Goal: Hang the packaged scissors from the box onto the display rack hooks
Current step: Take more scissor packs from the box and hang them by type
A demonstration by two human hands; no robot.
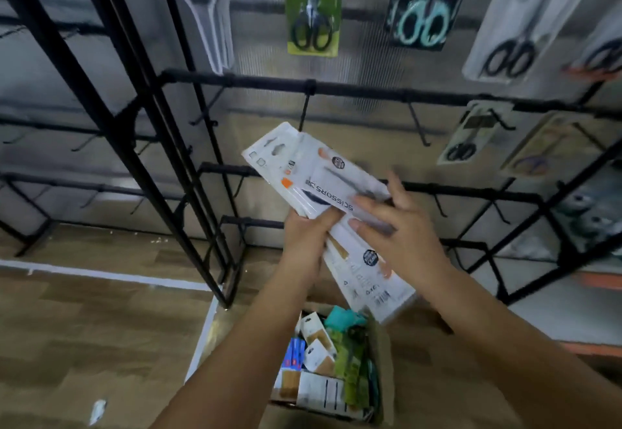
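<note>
Scissors packs (323, 189) fanned in left hand (304, 243), long axes diagonal, upper-left to lower-right

Left hand (308, 237) curled in a grip, right hand (393, 223) fingers straight

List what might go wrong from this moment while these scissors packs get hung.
1. The left hand grips several white scissors packs fanned out; one could slide loose and drop toward the box.
2. The right hand only lies flat on the packs, adding little hold.
3. The nearest hook is thin and the view is blurred, so the hang hole may miss it.
</note>
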